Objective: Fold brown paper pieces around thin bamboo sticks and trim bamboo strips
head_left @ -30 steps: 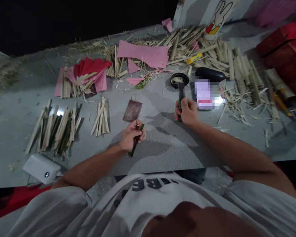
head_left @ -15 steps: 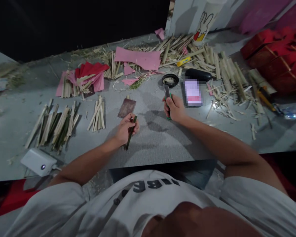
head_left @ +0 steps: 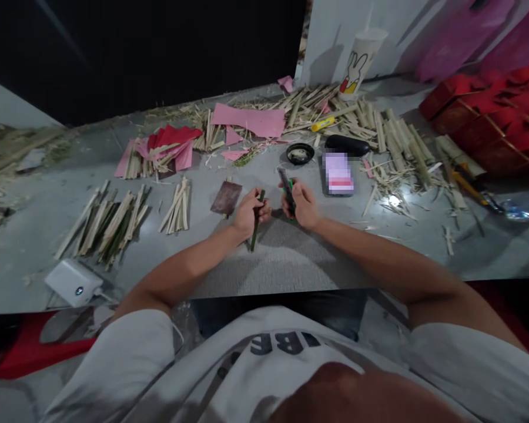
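My left hand [head_left: 251, 214] is closed around a dark green bamboo strip [head_left: 255, 232], which slants down toward the table's front edge. A short gap away, my right hand [head_left: 303, 204] grips what looks like a green and black utility knife [head_left: 286, 182], its grey end pointing up and left. Just left of my left hand lies a brown piece of sandpaper or cloth [head_left: 226, 197] with a thin strip under it. Beyond the right hand sits a round black lid [head_left: 300, 154] with something pale inside.
Bundles of bamboo strips [head_left: 114, 226] and a white power bank [head_left: 74, 283] lie at left. At the back are pink paper [head_left: 249, 119], bamboo scraps and a rabbit-print cup [head_left: 359, 64]. A phone [head_left: 338, 174], black case [head_left: 346, 144] and red boxes [head_left: 480, 123] are at right.
My right hand has drawn the knife back from the black lid, toward me and slightly left. My left hand has moved right with the bamboo strip, so the hands are closer together.
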`<state>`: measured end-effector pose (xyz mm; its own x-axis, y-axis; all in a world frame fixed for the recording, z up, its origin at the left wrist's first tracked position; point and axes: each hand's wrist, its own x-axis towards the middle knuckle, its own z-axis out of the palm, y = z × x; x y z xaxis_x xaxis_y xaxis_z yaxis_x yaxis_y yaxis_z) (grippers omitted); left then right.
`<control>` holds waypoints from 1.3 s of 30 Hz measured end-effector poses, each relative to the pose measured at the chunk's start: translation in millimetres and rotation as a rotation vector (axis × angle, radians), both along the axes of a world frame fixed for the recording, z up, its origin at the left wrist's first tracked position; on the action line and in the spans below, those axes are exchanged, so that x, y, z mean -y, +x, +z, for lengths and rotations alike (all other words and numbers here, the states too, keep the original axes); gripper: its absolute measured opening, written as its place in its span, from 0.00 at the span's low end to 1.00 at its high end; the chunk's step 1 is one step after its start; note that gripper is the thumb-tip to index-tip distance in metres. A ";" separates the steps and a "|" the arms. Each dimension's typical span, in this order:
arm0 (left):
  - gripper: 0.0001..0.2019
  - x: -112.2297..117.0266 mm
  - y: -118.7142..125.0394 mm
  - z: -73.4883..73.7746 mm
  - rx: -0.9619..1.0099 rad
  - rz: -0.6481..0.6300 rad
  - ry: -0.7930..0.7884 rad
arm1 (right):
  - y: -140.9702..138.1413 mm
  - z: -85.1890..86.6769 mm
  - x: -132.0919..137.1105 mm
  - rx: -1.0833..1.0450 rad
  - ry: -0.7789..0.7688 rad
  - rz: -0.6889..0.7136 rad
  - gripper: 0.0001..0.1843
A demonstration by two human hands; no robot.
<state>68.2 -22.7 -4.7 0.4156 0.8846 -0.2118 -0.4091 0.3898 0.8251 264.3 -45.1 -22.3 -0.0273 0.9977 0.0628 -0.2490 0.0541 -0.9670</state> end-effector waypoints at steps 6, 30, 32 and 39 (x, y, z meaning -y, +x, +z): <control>0.21 -0.9 -16.7 -4.2 0.031 -0.142 -0.025 | -18.5 3.6 19.3 -0.155 -0.161 0.204 0.45; 0.14 12.4 -22.7 15.5 -0.084 -0.318 -0.098 | 27.4 29.1 12.5 -0.177 -0.394 0.902 0.36; 0.15 14.0 -21.6 17.3 -0.066 -0.325 -0.112 | 25.8 29.6 13.3 -0.174 -0.395 0.923 0.42; 0.16 16.3 -21.5 16.8 -0.103 -0.402 -0.010 | 27.2 28.6 11.2 -0.151 -0.446 0.949 0.38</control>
<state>46.7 -39.0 12.1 0.7041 0.6535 -0.2779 -0.1382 0.5099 0.8491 291.4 -56.2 6.3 -0.8302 0.5049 -0.2363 -0.1220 -0.5782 -0.8067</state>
